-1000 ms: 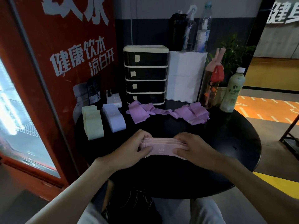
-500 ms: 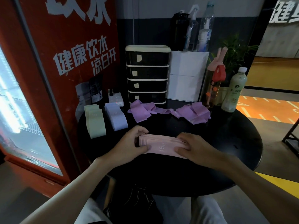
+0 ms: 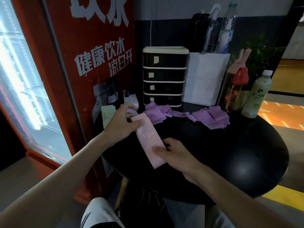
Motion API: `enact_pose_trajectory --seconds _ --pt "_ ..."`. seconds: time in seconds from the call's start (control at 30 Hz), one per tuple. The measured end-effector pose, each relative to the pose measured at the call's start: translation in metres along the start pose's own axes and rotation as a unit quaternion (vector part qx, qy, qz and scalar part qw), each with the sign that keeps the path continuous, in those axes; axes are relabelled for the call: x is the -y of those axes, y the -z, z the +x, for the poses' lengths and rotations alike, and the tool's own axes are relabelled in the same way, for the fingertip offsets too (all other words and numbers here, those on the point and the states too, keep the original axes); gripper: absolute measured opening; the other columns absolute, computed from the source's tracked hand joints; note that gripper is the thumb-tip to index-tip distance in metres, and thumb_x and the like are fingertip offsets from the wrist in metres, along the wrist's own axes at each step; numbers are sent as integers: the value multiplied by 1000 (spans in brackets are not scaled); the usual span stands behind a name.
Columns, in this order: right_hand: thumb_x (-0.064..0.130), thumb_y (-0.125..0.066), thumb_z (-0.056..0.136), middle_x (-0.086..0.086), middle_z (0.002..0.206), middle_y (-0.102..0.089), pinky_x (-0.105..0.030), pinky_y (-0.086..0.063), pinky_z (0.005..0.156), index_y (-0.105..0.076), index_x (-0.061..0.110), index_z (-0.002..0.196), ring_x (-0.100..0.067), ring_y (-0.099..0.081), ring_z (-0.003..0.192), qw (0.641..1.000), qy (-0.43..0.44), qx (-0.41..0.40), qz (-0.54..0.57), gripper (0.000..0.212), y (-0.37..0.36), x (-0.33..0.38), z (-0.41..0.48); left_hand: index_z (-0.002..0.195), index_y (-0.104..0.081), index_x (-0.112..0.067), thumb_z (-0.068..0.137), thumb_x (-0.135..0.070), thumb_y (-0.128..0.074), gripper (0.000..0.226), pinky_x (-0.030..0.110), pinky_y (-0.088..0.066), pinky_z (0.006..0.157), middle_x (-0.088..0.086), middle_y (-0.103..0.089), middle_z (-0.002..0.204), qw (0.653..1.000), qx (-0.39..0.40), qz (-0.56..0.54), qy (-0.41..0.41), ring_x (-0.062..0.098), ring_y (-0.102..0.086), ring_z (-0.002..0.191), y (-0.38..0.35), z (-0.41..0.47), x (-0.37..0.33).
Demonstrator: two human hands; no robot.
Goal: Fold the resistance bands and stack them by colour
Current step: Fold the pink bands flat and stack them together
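A folded pink band stack [image 3: 148, 139] marked "15" is held over the black round table [image 3: 230, 153], turned lengthwise away from me. My left hand [image 3: 121, 122] grips its far end and my right hand [image 3: 174, 155] pinches its near end. Unfolded purple bands [image 3: 209, 117] lie crumpled across the back of the table. A folded pale green stack [image 3: 107, 114] shows behind my left hand. The light blue stack [image 3: 131, 111] is mostly hidden by that hand.
A black drawer unit [image 3: 164, 76] and a white box [image 3: 205, 76] stand at the back. A tea bottle with a pink lid [image 3: 233, 89] and a green drink bottle [image 3: 258, 96] stand at the back right. A red fridge [image 3: 49, 79] borders the table's left.
The pink stack has been turned from lying crosswise to pointing away from me and shifted left and back toward the folded stacks. Both hands still hold its ends.
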State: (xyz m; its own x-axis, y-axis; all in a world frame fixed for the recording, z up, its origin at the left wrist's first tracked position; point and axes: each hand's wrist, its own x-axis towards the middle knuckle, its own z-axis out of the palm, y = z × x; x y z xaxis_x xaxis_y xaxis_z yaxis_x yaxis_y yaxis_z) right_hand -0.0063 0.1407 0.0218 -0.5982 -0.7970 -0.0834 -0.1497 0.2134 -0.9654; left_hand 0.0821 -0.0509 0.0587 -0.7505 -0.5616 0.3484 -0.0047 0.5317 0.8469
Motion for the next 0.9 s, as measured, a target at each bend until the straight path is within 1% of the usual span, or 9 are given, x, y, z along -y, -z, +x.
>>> enact_pose_trajectory --seconds 0.13,0.17,0.23,0.33,0.4,0.53,0.63,0.7,0.9 --pt "43 -67 79 8 79 -67 -34 -52 82 -66 21 82 -12 -66 81 999 -8 -3 -51 22 -12 0 4 100 -55 -18 85 -8 -75 26 15 -50 65 -2 -65 92 997 50 61 -21 -2 -62 73 7 7 1" --pt "47 -66 73 8 78 -68 -39 -52 88 -66 21 80 -14 -67 83 998 -7 -3 -70 27 -15 -1 4 95 -57 -19 85 -6 -75 24 12 -47 63 -4 -64 91 995 57 76 -29 -3 -60 72 8 8 3" --pt "45 -65 74 6 79 -69 -42 -52 90 -66 21 78 -17 -68 84 997 -2 0 -77 25 -21 -1 3 90 -60 -17 84 -4 -75 20 12 -45 63 -1 -65 87 992 66 96 -39 5 -61 73 12 6 10" --pt "28 -66 85 2 82 -69 -36 -55 82 -67 18 79 -16 -69 84 999 7 6 -51 12 -31 0 3 92 -63 -12 83 -7 -77 17 25 -48 66 7 -67 93 988 69 134 -36 21 -63 82 21 4 18" --pt "23 -66 86 1 86 -70 -33 -56 78 -67 14 86 -15 -69 84 999 17 5 -48 9 -37 1 3 92 -64 -15 81 -10 -78 18 22 -46 67 4 -66 95 987 64 147 -29 16 -61 82 28 3 20" --pt "26 -71 82 -1 93 -71 -35 -59 80 -68 12 97 -15 -69 86 999 19 12 -37 20 -46 5 4 92 -66 -17 79 -11 -80 19 12 -46 67 0 -67 96 985 55 160 -26 13 -63 89 39 5 23" --pt "25 -71 84 7 94 -62 -18 -51 66 -58 16 112 -7 -62 83 997 32 12 -68 32 -48 9 0 92 -67 -16 79 -10 -80 19 14 -48 70 1 -67 97 985 66 156 -30 14 -64 91 38 3 23" --pt "26 -69 86 9 94 -57 -13 -46 62 -53 18 114 -4 -58 81 995 38 7 -90 34 -45 8 -1 93 -67 -15 80 -10 -80 19 19 -50 74 -1 -68 96 986 63 148 -38 10 -64 90 35 3 21" --pt "27 -71 85 6 97 -61 -17 -47 66 -55 16 111 -7 -61 85 996 13 -8 -83 33 -20 10 6 91 -66 -19 80 -6 -80 22 16 -52 71 -3 -68 96 989 59 99 -96 -3 -64 79 20 18 -4"
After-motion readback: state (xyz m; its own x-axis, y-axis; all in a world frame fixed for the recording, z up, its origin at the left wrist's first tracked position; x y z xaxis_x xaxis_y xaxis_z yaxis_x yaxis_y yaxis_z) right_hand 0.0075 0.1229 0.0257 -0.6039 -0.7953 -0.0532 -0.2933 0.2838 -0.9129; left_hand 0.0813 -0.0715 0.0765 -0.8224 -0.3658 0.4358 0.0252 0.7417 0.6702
